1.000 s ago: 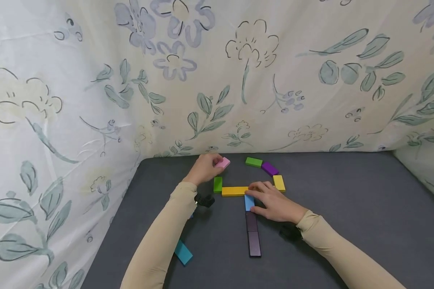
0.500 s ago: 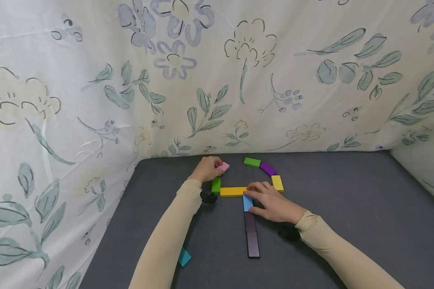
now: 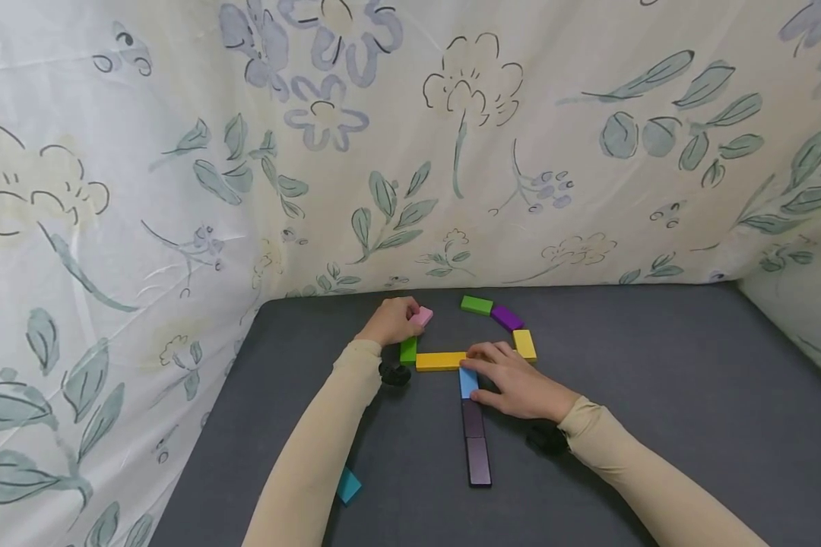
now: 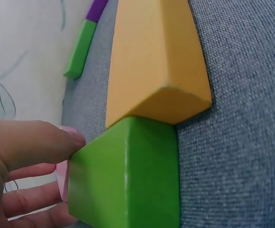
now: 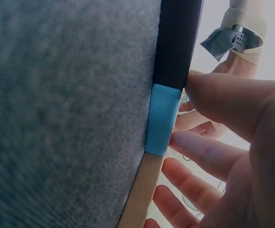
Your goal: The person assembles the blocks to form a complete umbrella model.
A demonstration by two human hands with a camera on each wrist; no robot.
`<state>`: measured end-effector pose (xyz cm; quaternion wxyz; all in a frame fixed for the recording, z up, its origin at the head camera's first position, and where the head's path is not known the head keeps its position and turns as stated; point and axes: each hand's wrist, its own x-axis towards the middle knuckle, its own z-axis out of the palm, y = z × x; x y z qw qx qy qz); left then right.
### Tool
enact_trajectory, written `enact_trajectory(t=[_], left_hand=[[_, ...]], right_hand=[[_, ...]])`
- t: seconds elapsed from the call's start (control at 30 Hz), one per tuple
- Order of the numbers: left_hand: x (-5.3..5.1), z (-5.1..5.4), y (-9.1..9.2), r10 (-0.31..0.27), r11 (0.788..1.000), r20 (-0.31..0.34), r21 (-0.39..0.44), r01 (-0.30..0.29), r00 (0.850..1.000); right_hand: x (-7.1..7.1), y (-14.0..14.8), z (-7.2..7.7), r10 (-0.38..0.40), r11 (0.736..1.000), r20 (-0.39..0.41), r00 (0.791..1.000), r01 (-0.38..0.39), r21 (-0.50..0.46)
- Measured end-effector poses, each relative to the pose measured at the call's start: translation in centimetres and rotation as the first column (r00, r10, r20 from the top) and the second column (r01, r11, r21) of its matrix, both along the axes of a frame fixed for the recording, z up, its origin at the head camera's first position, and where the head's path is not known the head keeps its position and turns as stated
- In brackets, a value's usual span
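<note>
Beyond the left end of the long, smooth orange-yellow bar (image 3: 441, 362), a small, smooth pink rectangular block (image 3: 423, 316) is pinched by the left hand (image 3: 391, 322). If it is pressed too hard, the glossy green rectangular block (image 3: 408, 352) at that end could be shoved out of line; it might also be knocked by the black wrist camera (image 3: 394, 374) just left of the bar. The light-blue rectangular block (image 3: 468, 384) at the bar's near side is touched by the loosely spread right hand (image 3: 513, 380), whose slip could likely skew it.
</note>
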<state>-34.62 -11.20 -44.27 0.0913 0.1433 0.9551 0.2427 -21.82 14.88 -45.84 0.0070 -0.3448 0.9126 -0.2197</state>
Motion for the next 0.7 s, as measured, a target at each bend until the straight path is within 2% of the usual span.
enact_trajectory(t=[0.4,0.7], left_hand=[[0.69,-0.13,0.08,0.013,1.0,0.021,0.013,-0.013,1.0],[0.55,-0.18,0.13,0.015,1.0,0.037,0.006,-0.016,0.999]], right_hand=[[0.23,0.19,-0.33,0.005,1.0,-0.01,1.0,-0.005,0.006],[0.16,0.21,-0.36,0.005,1.0,-0.007,1.0,-0.005,0.006]])
